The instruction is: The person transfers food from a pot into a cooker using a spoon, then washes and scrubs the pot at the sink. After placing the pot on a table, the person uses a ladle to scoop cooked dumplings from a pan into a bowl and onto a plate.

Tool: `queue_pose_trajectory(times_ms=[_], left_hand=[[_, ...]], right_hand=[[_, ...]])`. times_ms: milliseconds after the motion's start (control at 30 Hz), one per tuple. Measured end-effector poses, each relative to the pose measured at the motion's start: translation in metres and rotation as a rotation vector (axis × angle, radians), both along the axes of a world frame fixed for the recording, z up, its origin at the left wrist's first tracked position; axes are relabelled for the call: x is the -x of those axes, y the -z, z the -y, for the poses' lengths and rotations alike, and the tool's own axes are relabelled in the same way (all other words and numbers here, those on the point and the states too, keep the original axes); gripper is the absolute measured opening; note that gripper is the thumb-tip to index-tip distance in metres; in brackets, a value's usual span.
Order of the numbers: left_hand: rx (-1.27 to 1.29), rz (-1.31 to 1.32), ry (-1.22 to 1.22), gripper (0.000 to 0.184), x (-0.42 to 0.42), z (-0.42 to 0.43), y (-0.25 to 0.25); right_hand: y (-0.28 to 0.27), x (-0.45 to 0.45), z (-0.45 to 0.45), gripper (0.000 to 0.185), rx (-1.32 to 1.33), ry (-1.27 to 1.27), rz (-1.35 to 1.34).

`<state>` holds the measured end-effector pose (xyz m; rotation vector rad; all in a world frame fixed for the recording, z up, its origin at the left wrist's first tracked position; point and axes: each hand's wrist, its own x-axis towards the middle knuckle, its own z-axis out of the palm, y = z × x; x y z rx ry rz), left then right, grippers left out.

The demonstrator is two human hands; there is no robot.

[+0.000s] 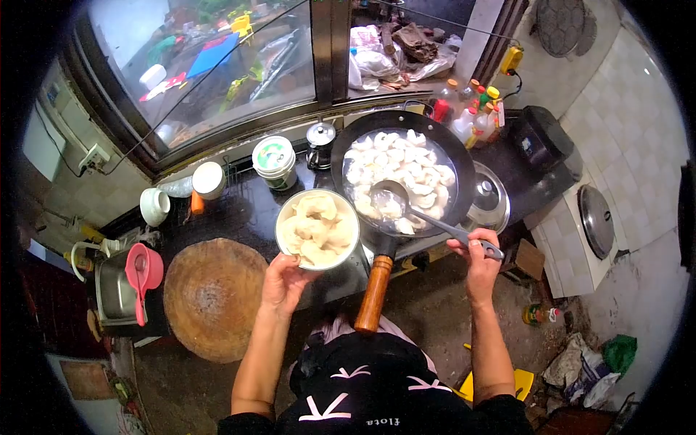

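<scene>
My left hand (284, 281) grips a white bowl (317, 267) from below its near rim. Pale cooked dumplings (319, 228) fill the bowl, which is held just left of a large black wok (464, 167). In the wok, many white dumplings (395, 156) lie in cloudy water. My right hand (478, 255) is closed around the grey handle of a ladle (442, 226). The ladle's head rests among the dumplings near the wok's lower middle, with some liquid in it. The wok's wooden handle (374, 296) points toward my body, between my two arms.
On the left are a round wooden board (214, 299), a sink (116, 313) and a pink scoop (148, 267). Behind the bowl stand a white tub (274, 161) and a glass jar (320, 138). Bottles (471, 116) and a metal lid (489, 199) lie right of the wok.
</scene>
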<state>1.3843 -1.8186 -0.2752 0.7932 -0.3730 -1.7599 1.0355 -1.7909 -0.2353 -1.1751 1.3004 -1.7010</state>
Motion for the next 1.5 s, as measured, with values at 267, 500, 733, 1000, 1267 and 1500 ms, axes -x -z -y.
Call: queue_pose_trajectory(times_ms=[267, 500, 733, 1000, 1267, 1500], left_hand=[[0.01, -0.019, -0.01, 0.06, -0.008, -0.003, 0.001], [0.013, -0.026, -0.043, 0.056, -0.01, -0.006, -0.003], [0.016, -0.049, -0.024, 0.058, -0.009, -0.001, -0.003], [0.013, -0.073, -0.013, 0.061, -0.008, -0.001, -0.004], [-0.003, -0.076, -0.042, 0.057, -0.014, -0.004, 0.003], [-0.016, -0.08, -0.074, 0.055, -0.016, -0.008, 0.005]], right_hand=[[-0.007, -0.04, -0.012, 0.009, 0.173, 0.024, -0.346], [-0.008, -0.041, -0.031, 0.014, 0.322, -0.03, -0.626], [0.007, -0.062, -0.022, 0.011, 0.235, 0.035, -0.488], [0.008, -0.086, 0.016, 0.009, 0.066, 0.056, 0.102], [-0.004, -0.078, 0.037, 0.011, 0.23, 0.045, -0.403], [0.003, -0.06, 0.032, 0.009, 0.06, -0.032, 0.104]])
